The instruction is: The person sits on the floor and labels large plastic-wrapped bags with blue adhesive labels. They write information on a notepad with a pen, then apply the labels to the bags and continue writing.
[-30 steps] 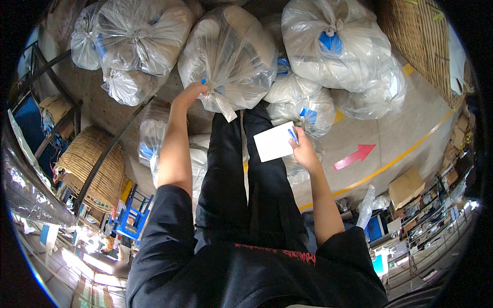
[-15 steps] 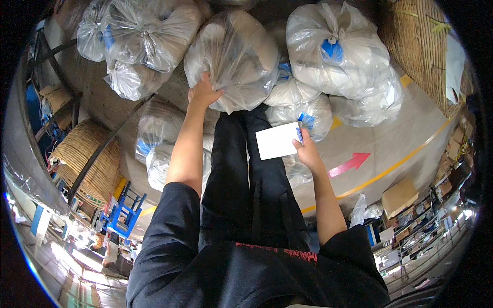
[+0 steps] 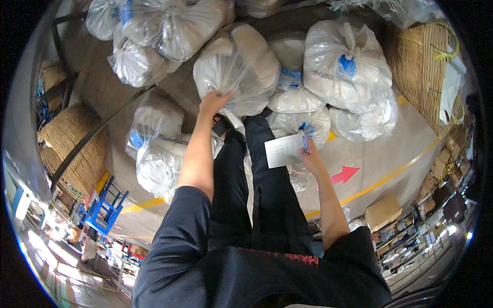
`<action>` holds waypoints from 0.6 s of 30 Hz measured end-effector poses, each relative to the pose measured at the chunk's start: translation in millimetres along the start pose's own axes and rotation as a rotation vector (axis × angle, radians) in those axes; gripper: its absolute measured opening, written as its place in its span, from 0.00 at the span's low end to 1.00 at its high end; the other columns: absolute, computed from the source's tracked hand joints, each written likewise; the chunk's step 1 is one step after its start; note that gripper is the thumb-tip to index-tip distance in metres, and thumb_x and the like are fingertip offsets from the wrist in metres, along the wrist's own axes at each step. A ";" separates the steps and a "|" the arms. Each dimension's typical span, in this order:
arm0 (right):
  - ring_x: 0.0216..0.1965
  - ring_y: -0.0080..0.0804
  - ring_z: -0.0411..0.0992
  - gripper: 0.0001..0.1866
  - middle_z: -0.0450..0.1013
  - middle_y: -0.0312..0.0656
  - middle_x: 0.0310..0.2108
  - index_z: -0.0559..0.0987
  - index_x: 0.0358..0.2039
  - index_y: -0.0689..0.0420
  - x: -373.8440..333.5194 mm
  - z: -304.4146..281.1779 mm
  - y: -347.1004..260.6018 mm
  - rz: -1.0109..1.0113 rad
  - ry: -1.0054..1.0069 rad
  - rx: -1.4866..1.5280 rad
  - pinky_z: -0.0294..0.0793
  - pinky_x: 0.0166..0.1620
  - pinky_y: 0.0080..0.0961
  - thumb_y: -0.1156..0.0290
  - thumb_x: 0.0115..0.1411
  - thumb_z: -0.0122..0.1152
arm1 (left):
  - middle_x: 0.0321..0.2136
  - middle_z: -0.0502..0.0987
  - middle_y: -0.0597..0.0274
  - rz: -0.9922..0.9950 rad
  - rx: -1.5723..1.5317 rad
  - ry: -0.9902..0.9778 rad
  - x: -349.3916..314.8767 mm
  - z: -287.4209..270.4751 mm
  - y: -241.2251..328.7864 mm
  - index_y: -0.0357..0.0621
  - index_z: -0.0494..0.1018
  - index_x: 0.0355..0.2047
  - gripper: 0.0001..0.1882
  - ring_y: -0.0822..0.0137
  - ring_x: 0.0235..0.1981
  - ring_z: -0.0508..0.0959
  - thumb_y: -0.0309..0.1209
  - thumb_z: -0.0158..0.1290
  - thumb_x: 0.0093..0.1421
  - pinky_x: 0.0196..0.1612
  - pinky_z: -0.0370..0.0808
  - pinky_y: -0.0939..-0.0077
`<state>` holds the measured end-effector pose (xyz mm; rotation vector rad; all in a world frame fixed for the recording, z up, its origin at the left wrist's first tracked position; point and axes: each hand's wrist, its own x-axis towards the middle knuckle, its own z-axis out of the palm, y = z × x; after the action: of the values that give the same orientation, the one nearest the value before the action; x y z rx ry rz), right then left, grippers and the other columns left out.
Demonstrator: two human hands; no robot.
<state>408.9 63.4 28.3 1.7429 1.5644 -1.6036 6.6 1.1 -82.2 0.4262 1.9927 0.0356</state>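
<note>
In front of my feet stands a bulging clear plastic bag (image 3: 246, 66) with pale, rounded contents. My left hand (image 3: 213, 104) is closed on its near left side, fingers pinching the gathered plastic. My right hand (image 3: 311, 155) grips a white sheet of paper (image 3: 283, 151) at its right edge, together with a blue pen (image 3: 305, 143). Faint marks show on the sheet, which is held over my right leg. What the bag contains cannot be made out through the creased plastic.
Similar filled bags lie around: a large knotted one (image 3: 346, 66) at right, a pile (image 3: 169, 31) at far left, others (image 3: 159, 167) beside my left leg. Woven baskets (image 3: 77, 146) stand at both sides. A blue stool (image 3: 105, 208) and a cardboard box (image 3: 382, 210) are nearer.
The bag under my left hand has tilted, and the hand has shifted onto its gathered plastic. My right hand has turned the sheet slightly, showing its marks. My view and feet have shifted.
</note>
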 end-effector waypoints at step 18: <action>0.55 0.39 0.69 0.29 0.70 0.48 0.56 0.64 0.64 0.62 -23.5 79.8 -36.9 -0.080 -0.213 -0.175 0.64 0.61 0.31 0.76 0.62 0.57 | 0.41 0.81 0.49 -0.250 -1.042 0.140 -287.1 -23.1 -180.9 0.22 0.75 0.45 0.32 0.65 0.44 0.78 0.44 0.65 0.55 0.50 0.71 0.72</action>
<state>342.4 1.9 37.4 1.3877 1.6327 -1.5776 46.6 -254.2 139.0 -0.5053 1.8573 0.9139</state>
